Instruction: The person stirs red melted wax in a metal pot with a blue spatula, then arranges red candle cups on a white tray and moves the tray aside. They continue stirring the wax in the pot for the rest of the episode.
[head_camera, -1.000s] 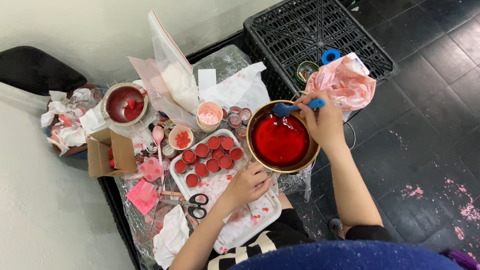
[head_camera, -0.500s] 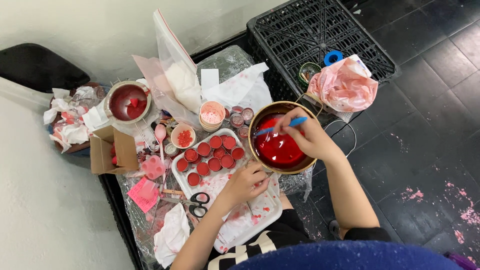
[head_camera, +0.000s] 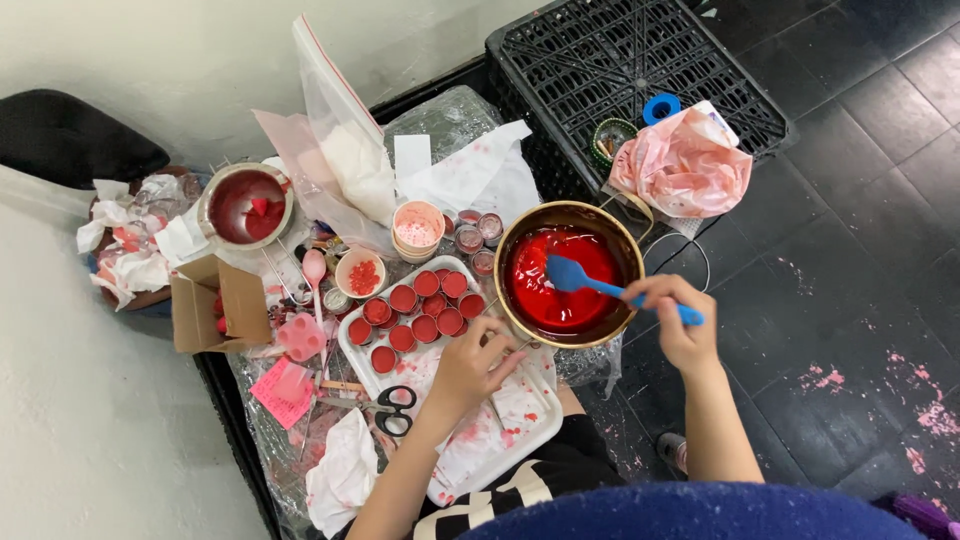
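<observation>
Since a second earlier, my right hand (head_camera: 678, 318) had come down from the far rim of the pot (head_camera: 570, 272) to its four o'clock side, and the blue spatula (head_camera: 598, 283) had swung so that its blade lay flat in the red liquid.

My right hand was clenched around the spatula's handle, just outside the pot's rim. The blade pointed toward ten o'clock and rested near the middle of the pot. The pot was round and brass-coloured, filled with glossy red liquid, and sat at the centre of the view.

My left hand (head_camera: 478, 362) lay at the pot's seven o'clock, fingers curled against the lower rim; whether it pinched a handle there, I could not tell.

Directly at nine o'clock from the pot sat a white tray (head_camera: 520, 425) holding a cluster of small round tins (head_camera: 412, 312) filled with red. Black-handled scissors (head_camera: 392, 410) lay on the tray's near-left edge. A small white bowl (head_camera: 360, 273) of red bits stood just beyond the tins, and a pink cup (head_camera: 418, 228) stood at eleven o'clock from the tray.

Farther toward nine o'clock stood a steel pot (head_camera: 246, 205) with dark red contents, and an open cardboard box (head_camera: 208, 303) below it.

At one o'clock from the brass pot, a crumpled pink plastic bag (head_camera: 684, 170) rested on a black plastic crate (head_camera: 620, 60).
</observation>
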